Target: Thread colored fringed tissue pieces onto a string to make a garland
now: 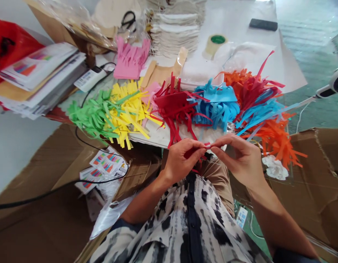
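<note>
Just past the table's front edge, my left hand (182,157) pinches a piece of red fringed paper (207,144) between thumb and fingers. My right hand (240,157) grips the other end of the same piece, so the fingertips nearly meet. Some red strips hang below, partly hidden by my left hand. Behind my hands on the table lie red fringed paper (174,104) and blue fringed paper (216,100). Yellow (127,106) and green fringed paper (92,115) lie to the left. Orange fringed paper (278,137) spills over the right side, near my right hand.
Pink fringed paper (130,58), a tape roll (215,44), black-handled scissors (127,20) and a dark phone-like slab (263,24) lie farther back. Printed sheets (43,69) are stacked left. A black cable (62,191) crosses the left side. Cardboard boxes (317,190) flank me.
</note>
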Demonstrator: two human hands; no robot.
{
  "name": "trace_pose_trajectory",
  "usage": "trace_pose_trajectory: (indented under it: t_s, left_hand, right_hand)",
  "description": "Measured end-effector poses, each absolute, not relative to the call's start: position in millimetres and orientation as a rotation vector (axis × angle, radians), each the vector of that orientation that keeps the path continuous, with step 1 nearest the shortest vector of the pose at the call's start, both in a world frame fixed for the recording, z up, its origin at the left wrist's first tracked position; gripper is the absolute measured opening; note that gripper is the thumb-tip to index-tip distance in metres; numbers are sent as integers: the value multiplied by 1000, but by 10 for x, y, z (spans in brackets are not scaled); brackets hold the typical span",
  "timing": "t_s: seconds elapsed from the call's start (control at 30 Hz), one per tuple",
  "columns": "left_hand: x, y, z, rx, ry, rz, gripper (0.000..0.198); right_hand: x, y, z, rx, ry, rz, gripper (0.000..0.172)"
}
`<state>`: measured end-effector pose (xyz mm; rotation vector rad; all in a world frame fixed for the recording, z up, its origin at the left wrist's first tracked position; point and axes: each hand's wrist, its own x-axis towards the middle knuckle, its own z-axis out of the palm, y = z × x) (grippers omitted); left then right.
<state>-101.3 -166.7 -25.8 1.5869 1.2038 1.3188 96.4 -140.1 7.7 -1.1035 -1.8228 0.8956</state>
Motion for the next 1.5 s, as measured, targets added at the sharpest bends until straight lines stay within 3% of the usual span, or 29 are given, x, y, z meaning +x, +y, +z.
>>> trace_pose_trajectory:
  t_s: [0.4,0.6,0.7,0.77,0.9,1.13,1.23,1.33,1.43,1.5]
  left_hand:
    - [-989,-1664,-182,1617,1195,1211,18]
    - [-1070,-1606,-93,1683,1202,1162,18]
    - [-1088,-1573,-55,1631,1215,1110,23]
    - [-1078,-1557,-58,1606,1204,1078,25]
    - [-1028,-1532,-67,1750,1160,936,28]
    - [-1075,-1325,-135,2009,1278,691,23]
    - [-1179,-1190,-244,2062,1384,880,21]
    - [-1269,-1131,-307,2061,1457,1117,27]
    - [-1304,-1169,-314,2056,1470,1158,23]
    - [-1307,-1225,-314,2075,1440,1134,18]
  right_hand:
    - [991,-1415,73,-1110,-1877,871,7]
    - [1036,-1398,30,-1206,-1626,794,9]
    - [970,-1400,-18,-1151,-1517,937,6]
    - [923,-1402,-31,-1103,-1557,1044,17]
    - [894,-1417,22,-1101,-1648,959,14]
    - [1258,-1000,97,-1228,-1212,1054,21]
    - [1570,-568,173,-1215,-1060,907,16]
    - [1792,-272,316,-1101,-1141,455,20]
    - [1852,-191,355,-1085,-1535,2,33]
    - [1840,-184,245,-1178,-1909,-113,42]
